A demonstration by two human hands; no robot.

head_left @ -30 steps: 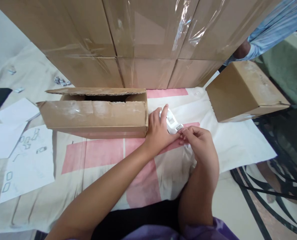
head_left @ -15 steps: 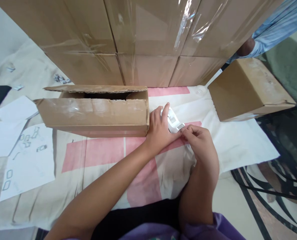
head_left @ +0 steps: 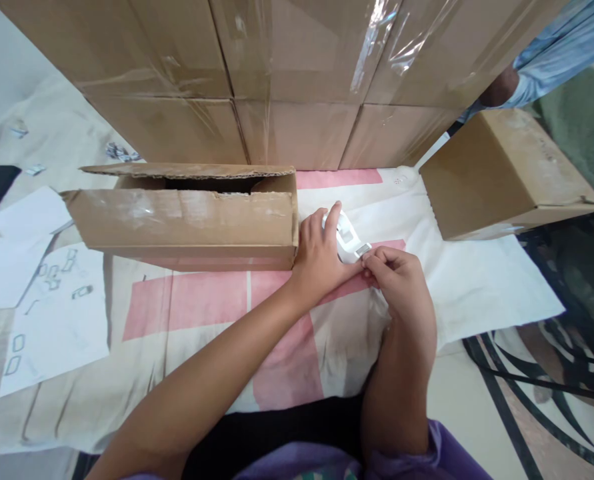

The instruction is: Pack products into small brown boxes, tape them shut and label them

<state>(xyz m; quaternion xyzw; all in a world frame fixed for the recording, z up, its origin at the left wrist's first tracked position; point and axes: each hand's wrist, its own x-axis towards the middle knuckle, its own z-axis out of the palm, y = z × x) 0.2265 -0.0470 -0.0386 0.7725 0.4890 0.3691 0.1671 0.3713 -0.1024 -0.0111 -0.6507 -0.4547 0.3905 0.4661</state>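
Note:
My left hand (head_left: 319,250) is closed around a small white tape dispenser (head_left: 347,239), with fingers partly covering its left side. The dispenser's grey-edged end points toward my right hand (head_left: 394,270). Thumb and forefinger of that hand are pinched together right at this end; what lies between them is too small to make out, perhaps the tape's end. Just left of my left hand lies a cardboard box (head_left: 187,223) on its side, its long flaps partly raised and a dark gap between them.
Stacked cardboard boxes (head_left: 297,133) wrapped in clear film stand behind. An open carton (head_left: 507,173) sits at right, near another person's sleeve (head_left: 567,57). Papers with drawings (head_left: 61,313) lie at left on the pink-and-white cloth (head_left: 197,303). Crumpled scraps (head_left: 121,153) lie farther back.
Both hands and the tape dispenser keep nearly the same pose. The view has shifted slightly, so the boxes and papers sit a little higher in it.

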